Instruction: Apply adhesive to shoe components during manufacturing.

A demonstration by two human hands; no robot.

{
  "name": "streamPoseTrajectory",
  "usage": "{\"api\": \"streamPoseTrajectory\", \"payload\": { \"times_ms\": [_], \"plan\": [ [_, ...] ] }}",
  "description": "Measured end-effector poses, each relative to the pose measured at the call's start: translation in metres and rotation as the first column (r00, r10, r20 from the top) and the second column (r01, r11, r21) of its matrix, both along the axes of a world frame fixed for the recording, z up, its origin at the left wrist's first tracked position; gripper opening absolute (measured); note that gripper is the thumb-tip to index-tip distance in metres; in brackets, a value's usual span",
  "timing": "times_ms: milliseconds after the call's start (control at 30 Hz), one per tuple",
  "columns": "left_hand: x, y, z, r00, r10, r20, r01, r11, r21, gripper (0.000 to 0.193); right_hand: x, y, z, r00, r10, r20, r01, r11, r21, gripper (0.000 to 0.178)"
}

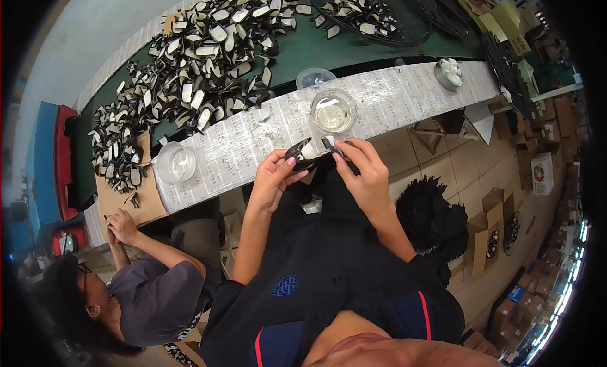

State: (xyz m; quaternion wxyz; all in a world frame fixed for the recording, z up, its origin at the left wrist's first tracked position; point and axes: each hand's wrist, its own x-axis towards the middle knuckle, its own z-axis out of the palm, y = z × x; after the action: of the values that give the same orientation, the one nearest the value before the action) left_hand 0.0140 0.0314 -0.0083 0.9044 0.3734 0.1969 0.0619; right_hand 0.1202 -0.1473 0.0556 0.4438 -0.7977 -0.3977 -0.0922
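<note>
As observed in the head view, both of the worker's hands are at the near edge of the tabletop (291,50). The left hand (273,180) has its thumb and fingers closed around a dark curved piece (294,157) with a pale inner face. The right hand (365,174), just beside it, pinches a small dark part (329,143) with a whitish patch between thumb and fingers; whether the two are joined cannot be told.

Beyond the hands, a clear round bowl (334,130) stands on the pale printed covering (221,161) along the tabletop's front. A bluish clear container (315,74) sits just behind it. Another clear tub (176,162) stands well to the left; a small pot (445,83) of white pieces stands to the right.

On the green surface lies a large heap of black pieces (218,33) with pale faces, and similar pieces fill a round tray (398,44) further back. At left, a co-worker's hands (121,226) meet over a cardboard sheet (140,199). Right of the worker are a black fringed bundle (433,221) and an open carton (482,240) on the tiled floor (465,155).
</note>
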Motion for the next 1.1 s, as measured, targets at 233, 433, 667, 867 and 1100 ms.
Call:
{"api": "streamPoseTrajectory", "payload": {
  "times_ms": [233, 433, 667, 867, 1100],
  "plan": [
    [0.000, 0.001, -0.005, 1.000, -0.013, 0.014, 0.013, 1.000, -0.004, 0.020, -0.007, 0.000, 0.008, 0.986, 0.049, -0.156, -0.039, 0.997, 0.069, 0.026],
    [0.001, -0.002, -0.003, 1.000, -0.002, 0.009, 0.001, 1.000, 0.013, 0.015, -0.014, 0.007, 0.007, 0.992, 0.108, -0.067, -0.109, 0.994, -0.011, 0.028],
    [0.001, -0.003, -0.006, 0.999, 0.031, 0.007, -0.031, 0.999, -0.035, 0.016, -0.020, 0.012, 0.002, 0.984, 0.126, -0.128, -0.128, 0.992, -0.003, 0.027],
    [0.001, -0.002, -0.002, 0.999, 0.040, 0.001, -0.040, 0.999, -0.035, 0.014, -0.018, 0.010, -0.002, 0.994, 0.087, -0.061, -0.090, 0.994, -0.056, 0.027],
    [0.002, -0.002, -0.002, 0.999, 0.031, -0.014, -0.031, 0.999, -0.041, 0.014, -0.011, 0.006, 0.000, 0.999, 0.022, 0.028, -0.020, 0.998, -0.060, 0.027]
  ]
}}
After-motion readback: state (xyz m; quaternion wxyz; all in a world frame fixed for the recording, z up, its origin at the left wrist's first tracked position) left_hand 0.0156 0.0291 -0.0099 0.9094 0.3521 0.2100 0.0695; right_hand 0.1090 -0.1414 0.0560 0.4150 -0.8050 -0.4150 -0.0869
